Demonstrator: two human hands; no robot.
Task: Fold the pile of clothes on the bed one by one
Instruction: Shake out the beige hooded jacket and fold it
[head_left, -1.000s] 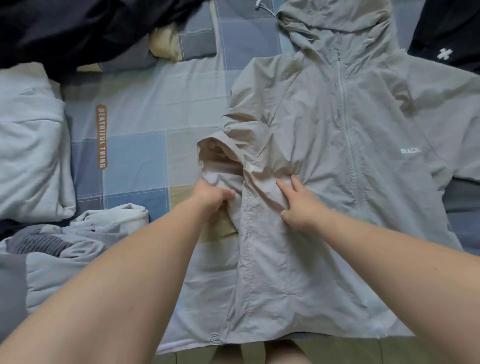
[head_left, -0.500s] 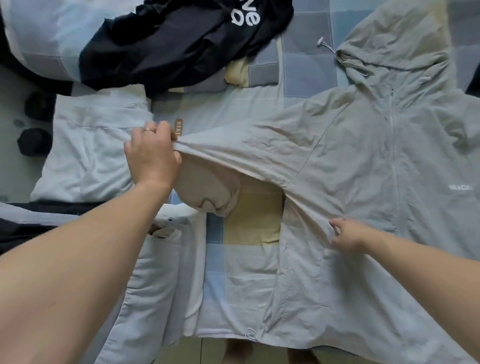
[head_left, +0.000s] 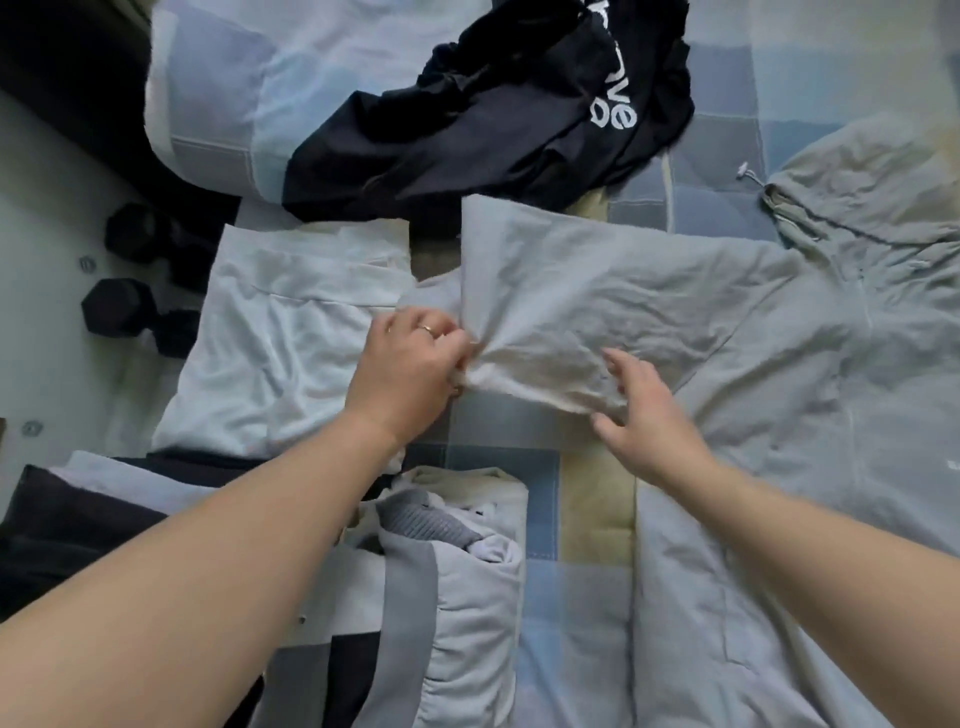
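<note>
1. Surface: a bed is covered by a patchwork sheet (head_left: 592, 519) of blue, grey and yellow squares. Pale floor is seen at the far left, with black dumbbells (head_left: 119, 306) on it.
2. On the left of the bed a white folded garment (head_left: 280, 364) is laid flat. Nearer the person, a stack of folded clothes (head_left: 457, 597) is set by the bed's edge.
3. The left hand (head_left: 410, 369) is clamped on the cuff end of the sleeve (head_left: 571, 306), with the fingers curled round bunched cloth.
4. The sleeve is drawn out leftward across the sheet and is heavily creased. Its end reaches the white garment's right edge. Beyond it a black garment (head_left: 493, 130) with white lettering lies unfolded.
5. The right hand (head_left: 649, 415) is held with fingers apart and fairly straight, laid on the sleeve's lower edge. No pinch is seen, and the thumb's contact cannot be told.
6. The grey hooded jacket (head_left: 810, 395), the item in hand, is spread zip-side up on the right of the bed, with its hood (head_left: 872, 187) toward the far side.
7. Risks, as judged:
   - The body may be dragged left and rucked if the cuff is pulled while the flat hand gives too little anchoring.
   - Creases may be trapped if the sleeve is folded in unsmoothed.
   - The white folded garment may be disturbed by the cuff sweeping over it.
</note>
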